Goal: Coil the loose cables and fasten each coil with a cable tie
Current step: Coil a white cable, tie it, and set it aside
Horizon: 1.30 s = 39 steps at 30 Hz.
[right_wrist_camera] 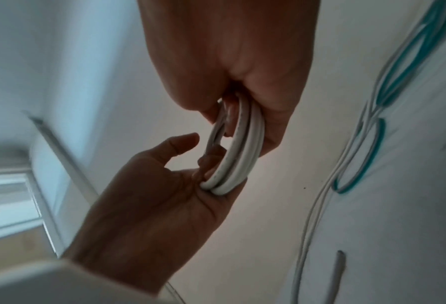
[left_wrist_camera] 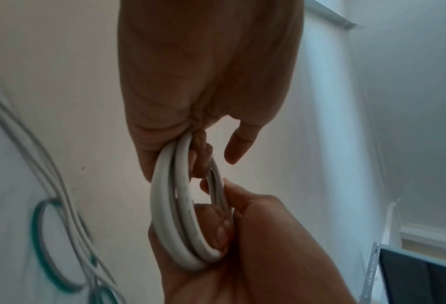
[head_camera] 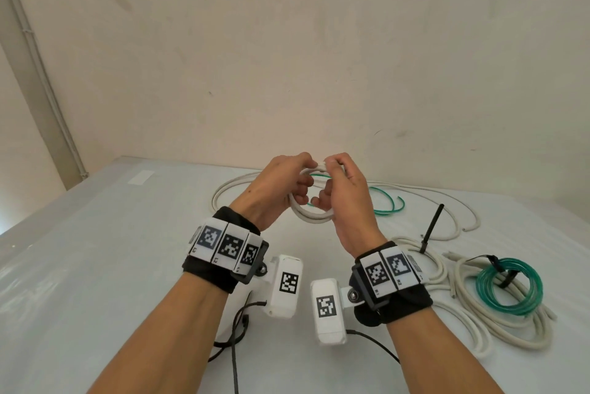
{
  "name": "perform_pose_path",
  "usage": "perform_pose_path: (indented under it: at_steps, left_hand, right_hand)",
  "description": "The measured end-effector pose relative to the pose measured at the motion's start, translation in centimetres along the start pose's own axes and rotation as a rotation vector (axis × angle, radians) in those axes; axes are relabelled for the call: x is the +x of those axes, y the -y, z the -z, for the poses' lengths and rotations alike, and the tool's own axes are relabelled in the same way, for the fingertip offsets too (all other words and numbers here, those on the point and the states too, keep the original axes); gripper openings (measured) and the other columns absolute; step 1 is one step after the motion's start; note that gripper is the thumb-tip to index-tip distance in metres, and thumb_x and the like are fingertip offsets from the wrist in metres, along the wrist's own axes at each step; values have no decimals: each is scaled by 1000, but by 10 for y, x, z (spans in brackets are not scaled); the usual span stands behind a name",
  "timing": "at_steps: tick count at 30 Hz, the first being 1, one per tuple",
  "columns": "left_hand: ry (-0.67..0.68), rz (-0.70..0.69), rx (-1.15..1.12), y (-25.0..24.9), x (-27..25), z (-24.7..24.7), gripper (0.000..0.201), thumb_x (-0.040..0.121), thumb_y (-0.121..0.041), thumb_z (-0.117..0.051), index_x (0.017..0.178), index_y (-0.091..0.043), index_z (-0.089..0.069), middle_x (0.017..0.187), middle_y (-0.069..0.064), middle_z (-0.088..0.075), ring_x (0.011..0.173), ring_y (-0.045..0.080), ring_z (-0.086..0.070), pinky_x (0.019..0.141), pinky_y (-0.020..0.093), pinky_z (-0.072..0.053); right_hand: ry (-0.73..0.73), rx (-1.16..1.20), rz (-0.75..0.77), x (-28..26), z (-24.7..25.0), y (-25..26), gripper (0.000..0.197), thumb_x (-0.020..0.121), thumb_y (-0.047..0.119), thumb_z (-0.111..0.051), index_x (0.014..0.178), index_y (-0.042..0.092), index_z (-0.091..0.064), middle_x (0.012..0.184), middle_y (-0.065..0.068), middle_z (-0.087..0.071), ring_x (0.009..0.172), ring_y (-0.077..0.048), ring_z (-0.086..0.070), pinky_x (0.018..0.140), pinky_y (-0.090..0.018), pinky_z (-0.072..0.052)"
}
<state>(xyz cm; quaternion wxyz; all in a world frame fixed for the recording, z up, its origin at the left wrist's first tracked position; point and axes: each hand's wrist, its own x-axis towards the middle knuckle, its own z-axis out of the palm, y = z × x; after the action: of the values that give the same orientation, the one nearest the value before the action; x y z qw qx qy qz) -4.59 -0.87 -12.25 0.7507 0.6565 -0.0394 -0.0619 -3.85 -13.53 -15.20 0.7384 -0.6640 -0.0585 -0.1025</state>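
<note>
Both hands hold one small coil of white cable (head_camera: 311, 214) up above the white table (head_camera: 95, 250). My left hand (head_camera: 287, 184) grips the coil's left side with curled fingers. On the right side, my right hand (head_camera: 343, 189) grips it and pinches the cable at the top. In the left wrist view the coil (left_wrist_camera: 169, 216) runs from my left hand (left_wrist_camera: 208, 86) down into my right hand (left_wrist_camera: 255, 257). The right wrist view shows the coil (right_wrist_camera: 238, 152) between my right hand (right_wrist_camera: 229, 61) and my left hand (right_wrist_camera: 151, 205).
A loose white cable (head_camera: 230, 190) and a loose green wire (head_camera: 388, 202) lie on the table behind the hands. At the right sit a tied green coil (head_camera: 507, 285), a white coil (head_camera: 447, 272) and an upright black cable tie (head_camera: 432, 227). Black cords (head_camera: 239, 323) lie near the front.
</note>
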Motion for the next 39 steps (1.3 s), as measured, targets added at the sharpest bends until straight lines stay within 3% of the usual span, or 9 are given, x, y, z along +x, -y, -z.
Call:
perform_pose_path:
  at_steps: [3,8,12,16,19,24,27,31,39]
  left_hand:
    - [110,11,-300,3,-1,-6,12,101,-17,-55,102,-5,-54,68,1,-41,56,14,-40,61,28,-41]
    - [229,-17,-384,6,-3,-13,32,106,-31,-51,98,-3,-63,67,4,-56,66,19,-59,76,30,-55]
    - [242,-86,-290,2,-6,-15,34,110,-35,-44,85,-13,-51,61,-3,-33,58,15,-40,77,29,-46]
    - [157,-96,-267,-7,-10,-13,37,111,-32,-42,78,-15,-42,56,-6,-25,45,14,-47,66,29,-46]
    - [78,-55,-272,-11,-10,-5,39,108,-29,-47,72,-17,-40,51,-8,-21,38,11,-29,48,25,-37]
    - [-8,90,-43,-15,-14,4,40,99,-27,-53,63,-20,-37,52,-7,-20,41,12,-16,39,23,-29]
    - [41,128,96,-14,-19,-2,43,97,-26,-54,56,-20,-43,53,-6,-26,42,12,-17,40,23,-26]
    - [58,127,149,-13,-21,-6,50,97,-30,-52,48,-21,-47,51,-6,-31,43,12,-19,42,24,-24]
    - [-213,79,58,-3,-10,-9,34,94,-36,-54,79,-5,-57,64,6,-46,40,16,-32,43,26,-31]
  right_hand:
    - [-73,255,-89,5,6,5,21,108,24,-47,89,20,-54,58,4,-29,50,-14,-27,52,-30,-35]
    - [-106,459,-145,10,15,12,19,109,29,-48,94,20,-55,76,-9,-37,53,-19,-40,48,-25,-43]
    - [-43,478,-167,8,13,11,20,110,31,-44,101,16,-51,69,-4,-30,53,-14,-31,56,-29,-41]
    - [32,515,-219,2,9,16,20,109,18,-41,91,13,-48,57,0,-37,51,-14,-38,57,-29,-42]
    - [59,258,-245,2,11,21,19,98,9,-43,83,10,-54,60,-6,-48,60,-22,-48,66,-35,-50]
    - [124,-650,114,2,20,27,34,103,24,-38,95,15,-70,93,5,-70,86,-15,-60,79,-33,-45]
    - [203,-641,176,-2,16,35,36,106,30,-36,96,23,-70,98,5,-72,93,-12,-65,81,-30,-47]
    - [211,-680,66,-6,10,33,55,108,52,-28,97,18,-70,80,-2,-73,64,-16,-66,65,-29,-47]
    - [318,-302,-198,-3,9,27,50,109,50,-39,87,15,-67,56,12,-52,59,-11,-46,65,-32,-46]
